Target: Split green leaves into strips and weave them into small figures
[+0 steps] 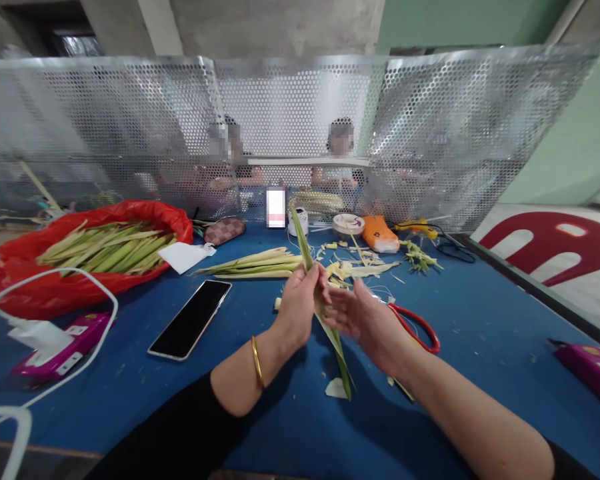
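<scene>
My left hand (298, 303), with a gold bangle on its wrist, is closed around a long green leaf strip (341, 363). The strip slants from upper left down toward the table. Beside it, my right hand (367, 323) is open, fingers stretched toward the strip; whether its fingertips touch it I cannot tell. Red-handled scissors (425, 337) lie by my right forearm, their blades partly hidden. Just past my hands rests a bundle of pale green leaf strips (255, 265), with trimmed leaf scraps (370, 269) to its right.
On the left are a red plastic bag (80, 287) of leaves, a black phone (190, 320) and a purple power strip (75, 343) with a white cable. A tape roll (349, 225) and an orange packet (380, 235) stand farther back, before a perforated metal screen (300, 87). People sit beyond it.
</scene>
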`<action>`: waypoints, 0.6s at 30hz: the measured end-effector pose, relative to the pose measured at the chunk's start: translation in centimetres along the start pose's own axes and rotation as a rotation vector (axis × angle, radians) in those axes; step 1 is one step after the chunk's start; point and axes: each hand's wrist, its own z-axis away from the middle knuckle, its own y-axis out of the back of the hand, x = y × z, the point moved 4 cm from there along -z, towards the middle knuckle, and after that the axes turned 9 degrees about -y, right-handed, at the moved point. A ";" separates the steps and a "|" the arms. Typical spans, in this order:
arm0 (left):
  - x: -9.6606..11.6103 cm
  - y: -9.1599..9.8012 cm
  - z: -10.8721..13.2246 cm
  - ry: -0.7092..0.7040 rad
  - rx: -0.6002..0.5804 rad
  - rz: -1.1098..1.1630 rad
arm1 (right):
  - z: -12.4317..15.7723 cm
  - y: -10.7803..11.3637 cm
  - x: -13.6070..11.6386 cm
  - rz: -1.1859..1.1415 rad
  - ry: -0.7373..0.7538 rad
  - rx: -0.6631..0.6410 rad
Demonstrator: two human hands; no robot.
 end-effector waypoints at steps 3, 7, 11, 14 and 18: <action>1.4 1.2 -1.2 0.046 -0.008 -0.125 | 0.1 1.7 -2.0 0.796 0.244 0.152; 1.4 2.2 -1.9 0.199 -0.062 -0.215 | 0.5 1.2 -1.9 1.442 0.419 -0.144; 0.4 2.3 -1.6 0.265 -0.086 -0.231 | 0.0 0.1 -0.6 1.571 0.545 -0.224; -0.3 2.2 -1.3 0.302 -0.111 -0.231 | -0.5 -0.3 0.2 1.611 0.683 -0.201; -0.7 2.4 -1.5 0.312 -0.111 -0.231 | -0.6 0.1 -0.2 1.522 0.837 -0.100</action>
